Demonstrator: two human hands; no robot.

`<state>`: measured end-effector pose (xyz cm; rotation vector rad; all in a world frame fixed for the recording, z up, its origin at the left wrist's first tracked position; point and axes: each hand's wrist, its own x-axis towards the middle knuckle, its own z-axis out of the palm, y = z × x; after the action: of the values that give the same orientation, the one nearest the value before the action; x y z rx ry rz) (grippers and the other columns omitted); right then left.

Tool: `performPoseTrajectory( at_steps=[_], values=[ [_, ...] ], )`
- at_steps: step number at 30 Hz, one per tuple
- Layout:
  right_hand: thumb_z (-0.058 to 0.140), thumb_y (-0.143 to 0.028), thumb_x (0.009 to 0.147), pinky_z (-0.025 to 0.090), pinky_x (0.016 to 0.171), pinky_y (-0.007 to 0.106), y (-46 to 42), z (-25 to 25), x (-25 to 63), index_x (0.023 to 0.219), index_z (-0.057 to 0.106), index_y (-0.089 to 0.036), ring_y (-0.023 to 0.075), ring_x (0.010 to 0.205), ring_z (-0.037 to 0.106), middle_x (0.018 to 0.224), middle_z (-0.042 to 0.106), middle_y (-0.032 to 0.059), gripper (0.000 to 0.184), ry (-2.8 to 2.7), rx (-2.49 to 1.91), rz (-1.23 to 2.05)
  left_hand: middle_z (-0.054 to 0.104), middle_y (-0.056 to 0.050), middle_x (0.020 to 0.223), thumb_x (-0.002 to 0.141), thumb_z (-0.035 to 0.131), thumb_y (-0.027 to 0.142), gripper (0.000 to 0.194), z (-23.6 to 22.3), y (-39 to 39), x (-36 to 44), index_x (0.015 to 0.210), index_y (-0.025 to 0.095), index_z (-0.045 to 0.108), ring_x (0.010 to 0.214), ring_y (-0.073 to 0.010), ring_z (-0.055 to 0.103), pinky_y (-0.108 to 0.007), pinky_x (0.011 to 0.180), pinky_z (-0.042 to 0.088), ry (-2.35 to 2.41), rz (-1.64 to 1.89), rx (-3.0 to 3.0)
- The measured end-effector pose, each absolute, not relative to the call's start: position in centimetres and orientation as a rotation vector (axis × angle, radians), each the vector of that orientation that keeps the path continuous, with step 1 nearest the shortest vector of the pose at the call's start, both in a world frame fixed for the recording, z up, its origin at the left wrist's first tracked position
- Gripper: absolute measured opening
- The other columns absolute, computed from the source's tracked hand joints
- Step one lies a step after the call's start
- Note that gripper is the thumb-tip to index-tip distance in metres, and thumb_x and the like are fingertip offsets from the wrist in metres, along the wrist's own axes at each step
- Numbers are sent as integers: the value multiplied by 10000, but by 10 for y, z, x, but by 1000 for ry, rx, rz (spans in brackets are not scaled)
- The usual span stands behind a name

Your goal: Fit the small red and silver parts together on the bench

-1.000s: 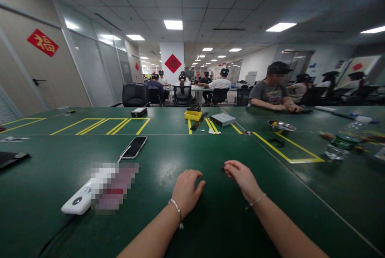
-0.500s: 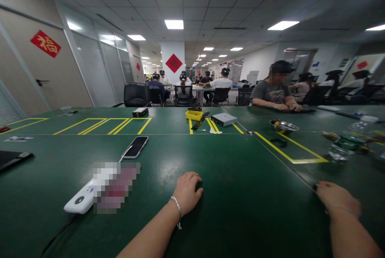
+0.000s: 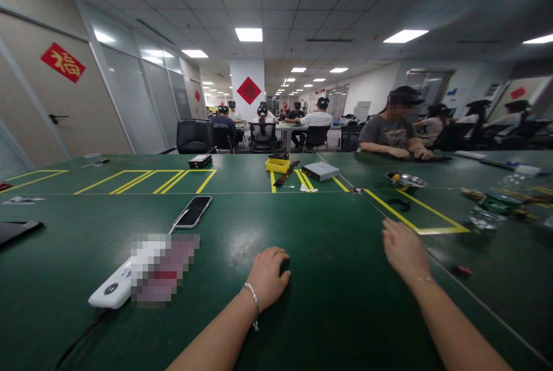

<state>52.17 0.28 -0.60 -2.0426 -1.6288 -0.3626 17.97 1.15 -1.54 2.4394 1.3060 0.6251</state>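
My left hand (image 3: 269, 279) rests on the green tabletop (image 3: 328, 313), thumb apart from the loosely bent fingers. Nothing shows in its grasp, and a silvery bracelet circles the wrist. My right hand (image 3: 404, 249) is over the table beside its pale seam, fingers stretched forward and nothing visible in them. To its right lies a small red and black object (image 3: 461, 271), too small to name. Left of my left hand are a phone (image 3: 194, 212) with a white cable and a white power bank (image 3: 113, 290) with a black cable, partly blurred out.
Farther back are a yellow tray (image 3: 277, 165), a silver-grey box (image 3: 320, 171) and a metal bowl (image 3: 406, 181). A plastic bottle (image 3: 496, 207) lies at right. Yellow tape (image 3: 440, 231) marks the table. A co-worker (image 3: 391, 129) sits across it at right.
My right hand has moved left and farther forward from the right side, uncovering the small red and black object on the table. My left hand stays in place.
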Motion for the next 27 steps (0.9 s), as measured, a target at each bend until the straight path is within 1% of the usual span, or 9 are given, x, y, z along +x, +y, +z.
performPoseTrajectory(
  at_steps=[2,6,10,13,16,18,22,25,27],
  values=[
    [259,-327,792,232,948,391,11,-2,466,1110,491,-135,199,1142,314,1181,456,73,438,-1901,-1895,-194,461,-29,1174,723,476,279,378,-17,12,180,1097,230,447,1132,-205,345,-384,945,250,1284,601,2461],
    [318,-393,780,165,963,431,1,-8,375,1189,402,-237,210,1194,225,1273,357,21,447,-2270,-1631,125,416,-33,1230,722,477,316,491,-21,12,181,1187,227,351,1174,-214,289,-406,964,214,1262,553,2501],
    [323,-444,770,145,958,456,-6,-15,358,1220,345,-274,216,1198,217,1280,345,14,482,-2435,-1536,238,413,-21,1234,726,470,321,423,-23,13,181,1139,246,410,1173,-215,288,-416,962,211,1246,529,2534],
    [312,-404,776,174,938,464,4,-8,399,1211,363,-256,226,1172,266,1257,378,34,463,-2270,-1755,42,405,-13,1240,736,455,345,391,-22,13,180,1116,255,434,1171,-215,290,-421,962,207,1233,534,2536],
    [354,-293,739,248,876,470,7,-1,471,1170,427,-175,264,1108,342,1194,435,120,452,-1915,-2104,-253,400,-13,1244,737,452,353,399,-20,13,179,1124,257,431,1175,-215,282,-423,965,199,1234,519,2523],
    [365,-238,704,296,800,481,0,-1,525,1145,459,-148,312,1073,365,1168,442,167,459,-1656,-2324,-347,401,-12,1243,733,456,354,402,-19,13,179,1123,260,432,1177,-215,280,-425,965,198,1237,513,2517],
    [399,-218,641,328,650,473,-23,-17,614,1145,472,-175,386,1039,378,1188,403,209,511,-1154,-2624,-148,398,-11,1246,736,450,359,398,-17,12,179,1123,266,432,1178,-213,280,-429,964,198,1228,512,2510],
    [446,-173,575,331,587,419,-28,-33,649,1079,536,-163,351,966,462,1122,440,258,512,-1028,-2686,74,390,-17,1252,738,448,350,399,-17,12,179,1125,257,434,1182,-219,271,-433,967,191,1230,504,2507],
    [459,-157,552,327,562,395,-27,-43,658,897,637,-158,316,876,524,998,508,277,388,-1002,-2668,96,389,-17,1253,739,446,344,396,-17,12,179,1125,256,435,1183,-220,270,-434,967,188,1236,502,2506]
  ],
)
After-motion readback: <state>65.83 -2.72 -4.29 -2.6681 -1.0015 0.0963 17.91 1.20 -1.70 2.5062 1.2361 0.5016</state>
